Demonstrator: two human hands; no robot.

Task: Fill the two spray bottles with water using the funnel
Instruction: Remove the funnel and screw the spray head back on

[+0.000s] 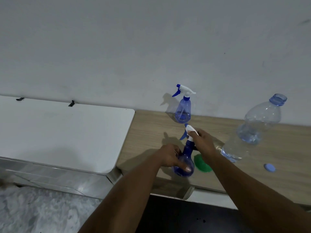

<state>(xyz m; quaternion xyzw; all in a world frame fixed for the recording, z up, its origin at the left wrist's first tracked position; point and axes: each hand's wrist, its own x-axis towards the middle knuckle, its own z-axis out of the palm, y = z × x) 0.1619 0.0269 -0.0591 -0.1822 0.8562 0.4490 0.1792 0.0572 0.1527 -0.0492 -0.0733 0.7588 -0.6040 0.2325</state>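
On the wooden tabletop [151, 125] by a white wall, my left hand [170, 157] wraps the near spray bottle [186, 155] round its translucent-blue body, while my right hand [203, 142] grips its white trigger head [190, 129]. The green funnel [201, 163] lies just beside it; the second spray bottle [183, 108] stands at the wall.

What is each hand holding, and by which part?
Both hold the near blue plastic spray bottle: the left hand grips its round body, the right hand its white trigger head.
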